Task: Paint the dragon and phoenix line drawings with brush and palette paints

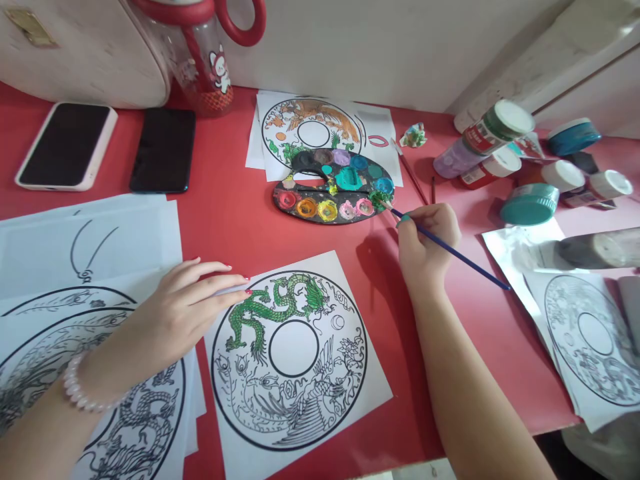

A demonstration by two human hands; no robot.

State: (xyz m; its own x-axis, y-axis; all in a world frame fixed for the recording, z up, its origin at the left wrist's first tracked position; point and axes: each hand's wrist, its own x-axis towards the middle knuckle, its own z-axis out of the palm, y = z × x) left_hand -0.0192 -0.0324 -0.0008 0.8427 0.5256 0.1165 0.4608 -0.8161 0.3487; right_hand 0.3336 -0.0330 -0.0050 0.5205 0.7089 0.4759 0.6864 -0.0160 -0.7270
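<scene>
My right hand (429, 241) pinches a blue-handled paintbrush (465, 260), its bristles in the dark green well at the right end of the black paint palette (325, 192). Several wells there hold other colours. Below lies a white sheet (360, 287) with a ring-shaped line drawing; its dragon (285, 300) is painted green, while the phoenix (310, 393) is only black outline. My left hand (193, 297) has its fingers stretched out, tips at the upper left edge of this sheet. A bead bracelet (83, 393) is round the left wrist.
Printed sheets (90, 247) lie at left, below a black phone (163, 150) and a white-framed device (67, 145). A red-lidded bottle (200, 67) stands behind. Partly painted paper (257, 147) lies under the palette. Paint jars (530, 203), a thin red brush (413, 173) and more drawings (590, 333) are at right.
</scene>
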